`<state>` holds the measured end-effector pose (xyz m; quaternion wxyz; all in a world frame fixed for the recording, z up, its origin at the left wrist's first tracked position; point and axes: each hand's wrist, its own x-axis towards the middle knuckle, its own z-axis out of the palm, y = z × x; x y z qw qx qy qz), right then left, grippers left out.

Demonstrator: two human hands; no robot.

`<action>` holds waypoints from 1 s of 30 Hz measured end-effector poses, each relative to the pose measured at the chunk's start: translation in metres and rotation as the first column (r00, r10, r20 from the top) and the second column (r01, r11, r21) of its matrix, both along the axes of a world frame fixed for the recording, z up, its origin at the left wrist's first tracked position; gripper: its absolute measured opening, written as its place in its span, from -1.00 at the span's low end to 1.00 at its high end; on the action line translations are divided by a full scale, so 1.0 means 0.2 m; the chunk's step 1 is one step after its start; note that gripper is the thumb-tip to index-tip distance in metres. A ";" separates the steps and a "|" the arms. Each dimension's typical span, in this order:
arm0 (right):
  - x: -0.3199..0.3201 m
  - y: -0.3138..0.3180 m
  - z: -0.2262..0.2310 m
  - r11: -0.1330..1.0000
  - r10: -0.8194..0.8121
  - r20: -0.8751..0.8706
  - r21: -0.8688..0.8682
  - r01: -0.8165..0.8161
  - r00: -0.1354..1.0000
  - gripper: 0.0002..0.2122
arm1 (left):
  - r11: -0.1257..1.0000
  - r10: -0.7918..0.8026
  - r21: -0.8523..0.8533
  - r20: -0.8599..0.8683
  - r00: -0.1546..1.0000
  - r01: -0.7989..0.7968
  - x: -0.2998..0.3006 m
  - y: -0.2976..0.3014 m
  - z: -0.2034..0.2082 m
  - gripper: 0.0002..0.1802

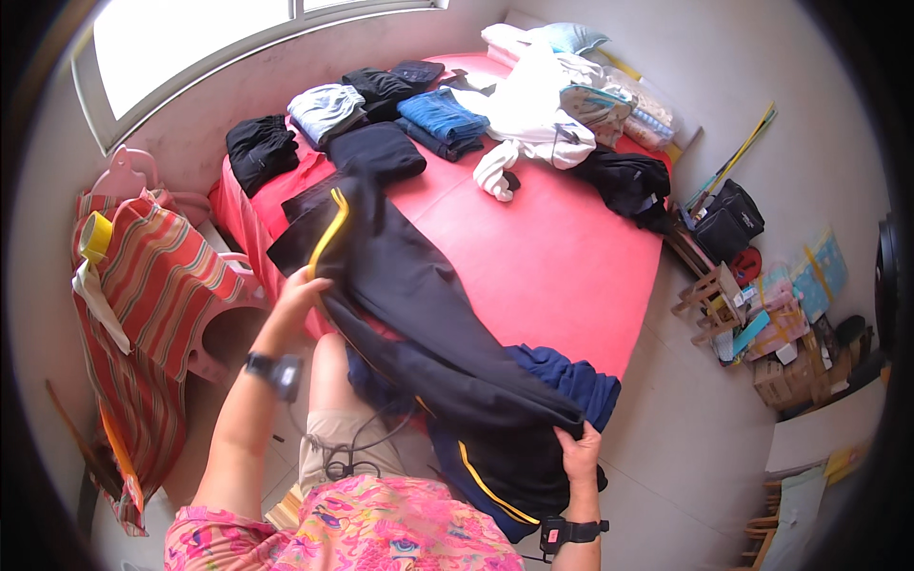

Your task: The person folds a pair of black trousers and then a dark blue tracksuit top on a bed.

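Between my hands stretches a pair of black trousers (409,276) with yellow side stripes, spread at a slant over the near part of the bed. My left hand (303,290) grips one edge beside a yellow stripe. At the other end, my right hand (579,449) pinches the dark cloth near the bed's front right corner. Part of the garment hangs down in front of me, with another yellow stripe showing. Under it lies a navy blue garment (571,381), mostly covered by the trousers.
The bed (533,266) has a pink-red sheet. Folded jeans (446,116), folded black clothes (376,154) and a white garment (528,105) lie toward its far side. A pink chair (214,333) draped with striped cloth (162,276) stands left. Boxes (781,381) and a stool (709,305) stand right.
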<state>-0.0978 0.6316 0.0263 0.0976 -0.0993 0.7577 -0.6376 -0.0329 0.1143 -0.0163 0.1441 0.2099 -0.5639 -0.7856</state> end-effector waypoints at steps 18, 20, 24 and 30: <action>-0.08 0.19 0.08 0.994 -0.067 -0.034 0.089 0.070 0.997 -0.72 | 0.629 0.309 -0.762 0.426 0.850 0.153 0.55 -0.13 -0.42 -0.75; -0.05 0.15 0.11 0.996 -0.058 -0.037 0.073 0.061 0.998 -0.70 | 0.447 0.161 -0.892 0.157 0.974 0.070 0.32 -0.03 -0.31 -0.69; 0.02 0.13 0.24 0.975 -0.129 -0.103 0.170 0.145 0.986 -0.76 | 0.308 -0.223 -0.927 0.150 0.963 0.216 -0.05 0.32 -0.07 -0.39; 0.16 0.17 0.38 0.974 -0.122 -0.133 0.172 0.145 0.984 -0.72 | -0.064 -0.268 -0.991 0.126 0.955 0.113 -0.19 0.39 -0.11 -0.49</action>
